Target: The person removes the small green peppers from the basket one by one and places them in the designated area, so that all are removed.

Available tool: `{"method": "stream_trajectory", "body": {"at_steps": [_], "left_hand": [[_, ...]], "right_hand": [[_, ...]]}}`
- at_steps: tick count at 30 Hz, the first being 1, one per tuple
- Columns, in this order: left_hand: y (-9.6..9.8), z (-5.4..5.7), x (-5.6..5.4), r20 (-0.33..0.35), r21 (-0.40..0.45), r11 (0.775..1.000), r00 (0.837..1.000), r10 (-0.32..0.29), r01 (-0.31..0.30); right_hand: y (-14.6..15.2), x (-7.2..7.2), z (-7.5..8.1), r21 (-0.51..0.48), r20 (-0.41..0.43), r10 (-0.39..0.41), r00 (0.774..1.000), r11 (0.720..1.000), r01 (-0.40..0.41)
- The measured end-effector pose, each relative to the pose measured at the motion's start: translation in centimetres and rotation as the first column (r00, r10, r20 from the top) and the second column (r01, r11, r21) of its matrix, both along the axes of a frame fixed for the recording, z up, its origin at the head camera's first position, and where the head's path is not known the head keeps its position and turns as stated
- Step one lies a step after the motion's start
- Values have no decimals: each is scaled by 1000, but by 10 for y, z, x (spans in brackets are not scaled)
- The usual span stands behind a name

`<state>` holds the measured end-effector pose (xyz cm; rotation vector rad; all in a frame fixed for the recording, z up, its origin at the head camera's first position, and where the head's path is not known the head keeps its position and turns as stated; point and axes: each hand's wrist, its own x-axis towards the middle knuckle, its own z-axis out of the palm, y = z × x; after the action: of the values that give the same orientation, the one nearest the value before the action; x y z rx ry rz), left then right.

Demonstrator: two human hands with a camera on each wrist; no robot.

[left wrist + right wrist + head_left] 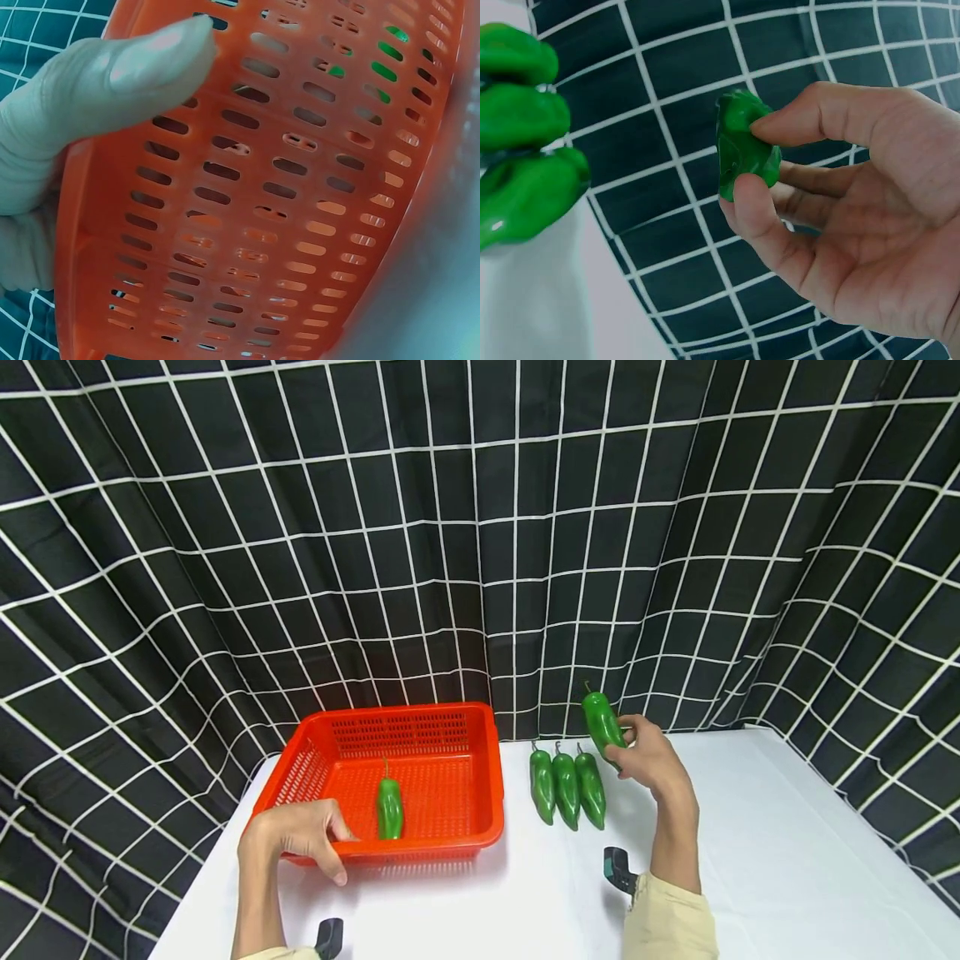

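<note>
My right hand (651,758) pinches a green chili pepper (600,720) by its lower end, its stem pointing up and away. In the right wrist view, thumb and fingers (795,124) meet around that pepper (742,146). Just left of it, three more green peppers (566,787) lie side by side on the white table. My left hand (303,828) grips the near rim of a red plastic basket (442,842), thumb outside the wall. Inside the basket lies a single green pepper (390,810), glimpsed through the slots in the left wrist view.
A white tabletop (765,843) spreads under everything. Black cloth with a white grid (517,543) hangs behind and along both sides, close to the table's back edge. The basket has raised, slotted walls.
</note>
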<state>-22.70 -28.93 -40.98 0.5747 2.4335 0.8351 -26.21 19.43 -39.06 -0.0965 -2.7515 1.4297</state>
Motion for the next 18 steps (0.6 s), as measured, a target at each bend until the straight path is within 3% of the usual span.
{"method": "stream_trajectory", "body": {"at_steps": [10,18], "left_hand": [[-5,-3,-6,48,117,991,996,-78,72],[-7,-8,-8,34,115,988,994,-104,100]], "right_hand": [[11,-2,-5,3,43,-16,999,1000,16],[19,0,-13,55,119,-2,993,998,-5]]}}
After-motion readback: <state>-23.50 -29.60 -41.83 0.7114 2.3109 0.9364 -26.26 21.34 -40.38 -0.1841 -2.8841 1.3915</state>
